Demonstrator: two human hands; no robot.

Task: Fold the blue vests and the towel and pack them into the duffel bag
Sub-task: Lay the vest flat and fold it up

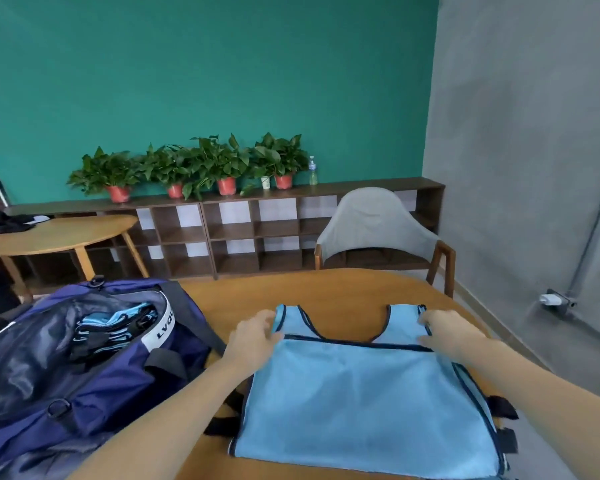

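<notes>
A light blue vest (357, 396) with dark trim lies on the wooden table (329, 289) in front of me, folded so a dark-trimmed hem sits just below the shoulder straps. My left hand (253, 336) pinches the hem at its left corner beside the left strap. At the right corner my right hand (447, 332) grips the hem over the right strap. An open navy duffel bag (94, 379) sits on the table's left part. Folded blue vests (115, 327) lie inside it. No towel is in view.
A grey chair (378, 223) stands at the table's far side. Behind it a low brown shelf (222, 233) carries potted plants (201, 168) and a bottle (312, 171). A second wooden table (59, 233) stands at the left. A grey wall (534, 168) is close on the right.
</notes>
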